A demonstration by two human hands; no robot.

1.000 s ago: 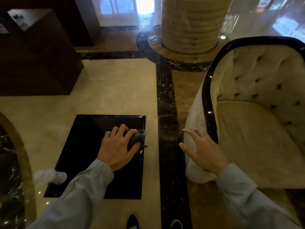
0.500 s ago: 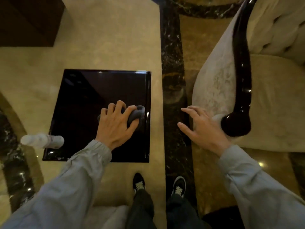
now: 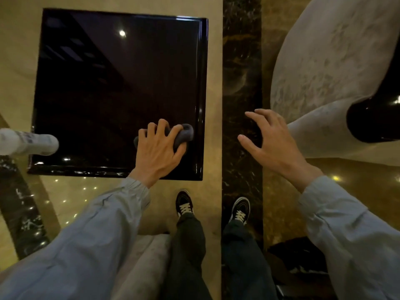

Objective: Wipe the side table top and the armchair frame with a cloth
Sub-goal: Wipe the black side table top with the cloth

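— Two edges close?
— Yes. My left hand (image 3: pixel 159 151) sits near the side table (image 3: pixel 104 87) front-right corner; most of the glossy black top is bare beyond it.
— Cloth?
— Dark grey cloth (image 3: pixel 184 135), bunched, pressed on the top, fingers curled over it.
— Right hand (image 3: pixel 270 139)?
— Fingers spread, holding nothing, above the floor, beside the armchair frame (image 3: pixel 372 124).

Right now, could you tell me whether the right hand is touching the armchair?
Apart. The head view shows the open right hand with bare floor between its fingertips and the armchair.
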